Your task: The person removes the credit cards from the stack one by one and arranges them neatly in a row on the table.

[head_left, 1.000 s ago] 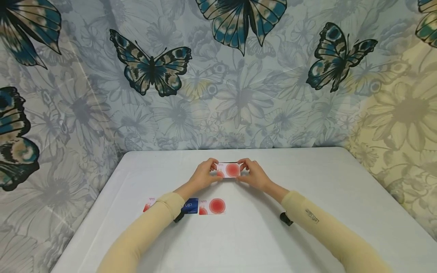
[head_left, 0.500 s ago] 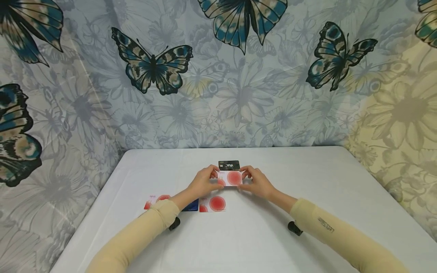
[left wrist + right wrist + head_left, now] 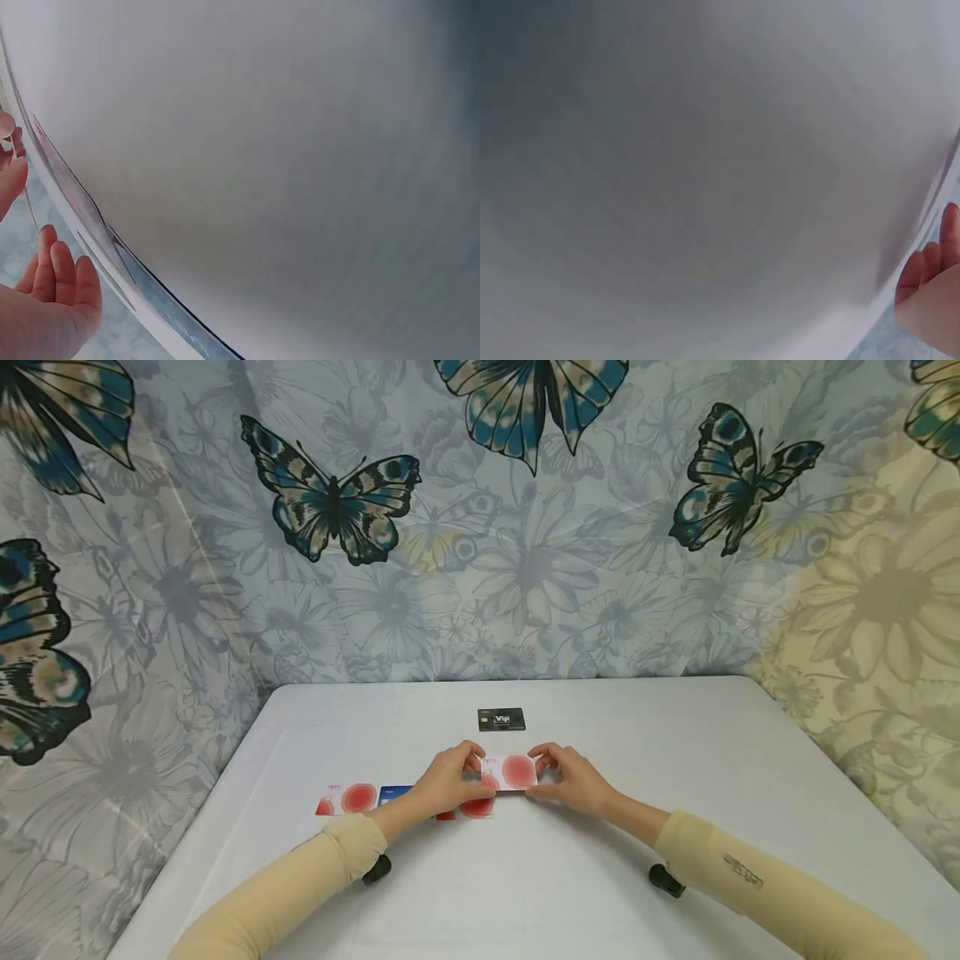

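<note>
Between my two hands is a white card with a pink-red circle (image 3: 517, 772), raised off the table. My left hand (image 3: 448, 783) pinches its left edge with thumb and fingers, and my right hand (image 3: 573, 783) pinches its right edge. Below it, partly covered by the left hand and held card, lies a similar red-circle card (image 3: 477, 810). A blue card (image 3: 393, 793) to its left is mostly hidden by my left hand and wrist. Further left lies another red-circle card (image 3: 358, 798). The left wrist view shows part of my left hand (image 3: 52, 307); my right hand (image 3: 934, 289) appears at the right wrist view's edge.
A black card marked "Vip" (image 3: 502, 719) lies alone toward the back of the white table (image 3: 675, 727). Behind the table's far edge hangs a butterfly-patterned cloth (image 3: 525, 610). Dark wrist devices (image 3: 666, 880) sit under both sleeves.
Both hands have drawn the held card toward me, from over the black card to just above the row. The black card, hidden before, now shows fully; the row's right card is partly covered.
</note>
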`<action>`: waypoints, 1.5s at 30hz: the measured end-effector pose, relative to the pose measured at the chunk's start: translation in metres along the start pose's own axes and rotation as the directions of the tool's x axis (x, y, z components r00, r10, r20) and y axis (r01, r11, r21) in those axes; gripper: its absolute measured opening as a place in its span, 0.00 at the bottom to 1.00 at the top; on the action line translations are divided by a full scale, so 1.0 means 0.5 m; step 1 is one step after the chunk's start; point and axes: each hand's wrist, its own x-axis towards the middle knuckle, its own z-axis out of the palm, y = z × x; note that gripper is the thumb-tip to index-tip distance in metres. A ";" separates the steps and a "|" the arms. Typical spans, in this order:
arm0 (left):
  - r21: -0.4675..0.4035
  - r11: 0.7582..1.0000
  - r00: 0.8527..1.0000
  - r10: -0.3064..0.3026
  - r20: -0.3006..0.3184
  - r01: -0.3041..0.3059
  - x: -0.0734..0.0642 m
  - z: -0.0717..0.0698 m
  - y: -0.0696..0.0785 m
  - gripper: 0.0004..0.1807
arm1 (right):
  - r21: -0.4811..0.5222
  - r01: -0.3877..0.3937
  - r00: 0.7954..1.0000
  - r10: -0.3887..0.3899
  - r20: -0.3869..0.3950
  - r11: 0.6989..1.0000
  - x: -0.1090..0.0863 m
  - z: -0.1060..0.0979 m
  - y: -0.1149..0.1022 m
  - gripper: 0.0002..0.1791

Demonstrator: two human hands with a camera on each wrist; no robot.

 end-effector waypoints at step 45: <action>0.177 0.984 0.995 0.008 0.097 -0.025 -0.014 0.047 0.028 0.29 | -0.005 0.019 0.999 -0.018 0.046 1.000 -0.069 -0.019 0.018 0.26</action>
